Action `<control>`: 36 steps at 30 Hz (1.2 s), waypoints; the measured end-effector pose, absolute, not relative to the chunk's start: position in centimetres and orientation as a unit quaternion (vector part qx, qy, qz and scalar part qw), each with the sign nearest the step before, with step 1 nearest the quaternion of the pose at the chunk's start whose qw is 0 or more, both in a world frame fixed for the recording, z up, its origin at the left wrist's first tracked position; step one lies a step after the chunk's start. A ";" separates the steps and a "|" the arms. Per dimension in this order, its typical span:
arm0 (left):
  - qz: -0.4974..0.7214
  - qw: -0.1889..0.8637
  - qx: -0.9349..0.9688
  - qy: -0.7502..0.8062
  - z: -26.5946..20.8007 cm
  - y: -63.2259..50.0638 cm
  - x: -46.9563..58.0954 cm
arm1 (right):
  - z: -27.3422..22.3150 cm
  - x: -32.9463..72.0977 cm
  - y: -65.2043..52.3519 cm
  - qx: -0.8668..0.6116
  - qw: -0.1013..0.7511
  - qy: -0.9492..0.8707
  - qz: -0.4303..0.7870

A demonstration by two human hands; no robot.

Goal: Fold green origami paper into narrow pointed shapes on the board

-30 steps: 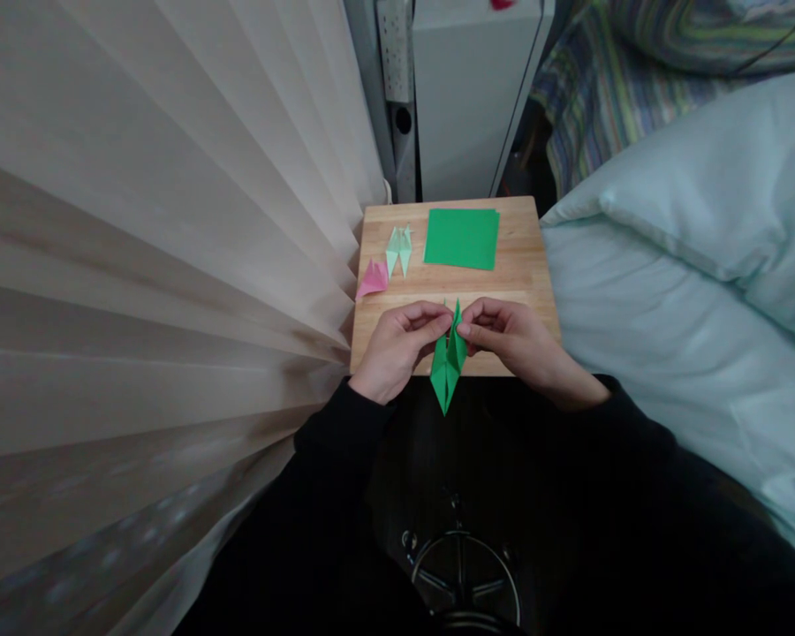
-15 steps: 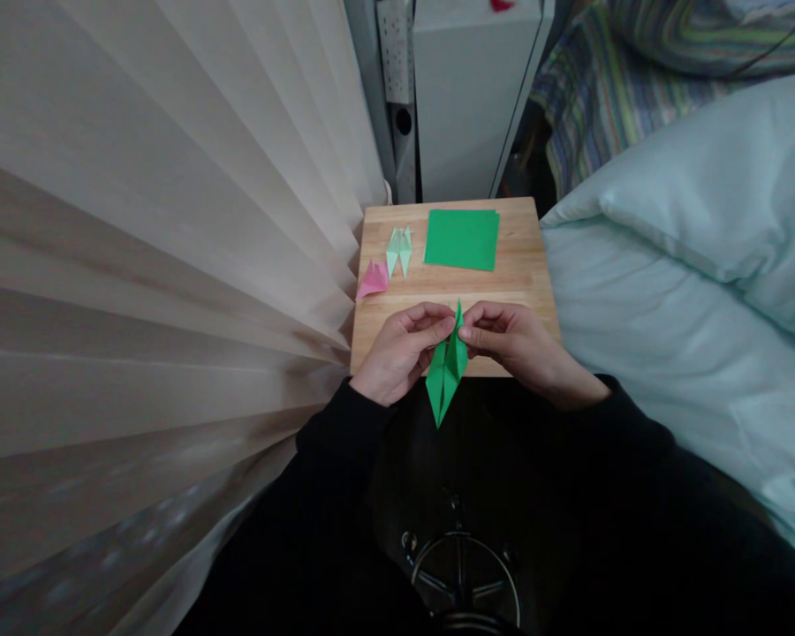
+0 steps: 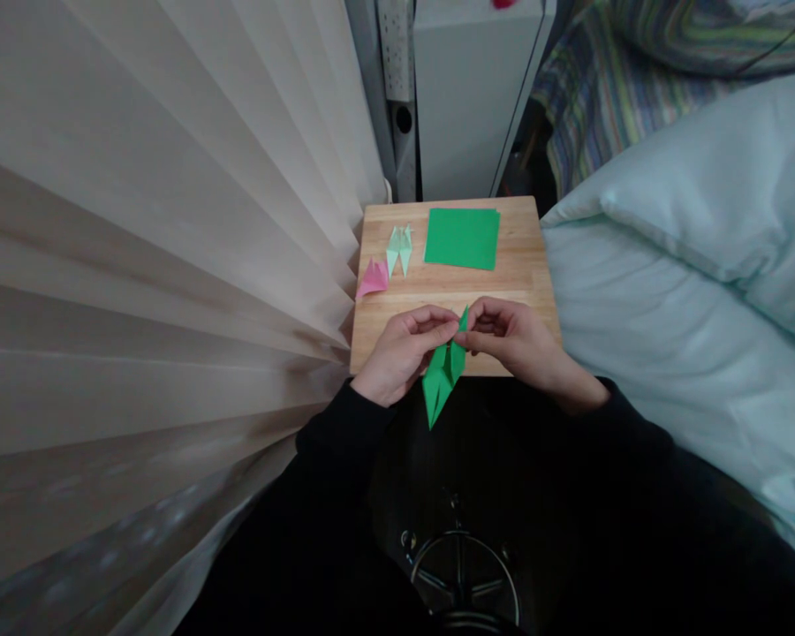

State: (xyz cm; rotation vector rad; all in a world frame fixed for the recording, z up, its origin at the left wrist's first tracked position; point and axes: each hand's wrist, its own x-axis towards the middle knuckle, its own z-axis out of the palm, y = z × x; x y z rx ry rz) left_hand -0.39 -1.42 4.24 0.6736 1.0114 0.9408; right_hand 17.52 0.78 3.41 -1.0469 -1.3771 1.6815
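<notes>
A folded piece of green origami paper point(image 3: 441, 380), long and pointed at both ends, is held over the near edge of the wooden table point(image 3: 477, 284). My left hand point(image 3: 407, 349) pinches its upper left part between thumb and fingers. From the other side my right hand point(image 3: 513, 336) pinches the upper right part, thumb across the paper. One narrow tip sticks up between the hands, and the lower point hangs toward me. Part of the fold is hidden behind the fingertips.
Flat green paper sheets point(image 3: 462, 238) lie at the back of the table. Left of them are a pale green folded paper piece point(image 3: 399, 250) and a pink one point(image 3: 373, 277). A pleated curtain point(image 3: 238, 265) borders the left, a pale bedcover point(image 3: 669, 238) the right. A stool base point(image 3: 460, 574) shows below.
The green paper has tilted, its upper tip shifting right and its lower point left. My right thumb has moved slightly left and down across it. Both hands keep their hold.
</notes>
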 end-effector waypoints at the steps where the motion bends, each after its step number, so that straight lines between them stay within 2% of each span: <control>1: 0.418 0.707 0.328 0.468 4.1 -1.4 -0.5 | 3.4 17.6 0.8 -0.404 0.368 -0.534 0.645; 4: 0.388 0.690 0.375 0.483 3.9 -1.5 -0.8 | 3.8 18.1 0.8 -0.386 0.372 -0.548 0.642; 7: 0.368 0.692 0.394 0.480 4.0 -1.4 -1.1 | 4.3 18.6 0.9 -0.368 0.333 -0.580 0.646; 9: 0.382 0.655 0.446 0.475 4.4 -1.3 -1.5 | 4.5 18.8 1.1 -0.385 0.330 -0.585 0.633; 12: 0.397 0.557 0.569 0.456 5.1 -1.0 -2.3 | 4.6 19.1 1.5 -0.442 0.392 -0.549 0.591; 16: 0.373 0.522 0.617 0.456 5.6 -0.8 -2.9 | 4.7 19.3 1.7 -0.479 0.443 -0.510 0.560; 22: 0.428 0.530 0.544 0.489 5.4 -1.0 -3.1 | 5.1 19.8 1.5 -0.446 0.396 -0.571 0.565; 29: 0.351 0.549 0.592 0.475 6.0 -0.7 -4.3 | 5.8 20.1 1.5 -0.419 0.318 -0.636 0.564; 33: 0.444 0.468 0.578 0.500 5.7 -0.2 -4.3 | 5.3 19.9 1.5 -0.455 0.371 -0.591 0.553; 36: 0.518 0.469 0.532 0.479 5.4 -0.2 -3.4 | 4.9 19.4 1.4 -0.476 0.429 -0.551 0.534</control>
